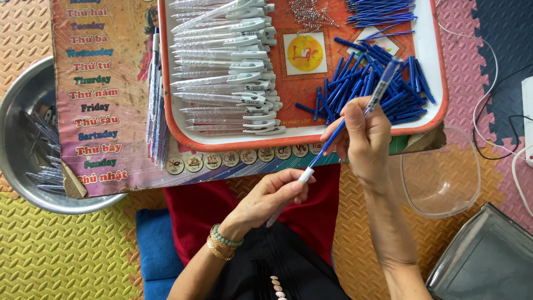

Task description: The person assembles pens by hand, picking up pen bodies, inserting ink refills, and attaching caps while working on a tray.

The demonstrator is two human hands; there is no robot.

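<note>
Just below the red tray (176,131), her right hand (363,139) pinches a blue refill (355,119), feeding it into the clear pen barrel (288,194) clasped by her left hand (272,194).

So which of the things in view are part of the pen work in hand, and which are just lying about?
In the work:
- left hand on a clear pen barrel
- right hand on a blue refill
- loose blue refills
- clear barrels with white clips
- small springs
- red-rimmed tray

Lying about:
- metal basin
- clear plastic bowl
- white cable
- printed poster board
</note>
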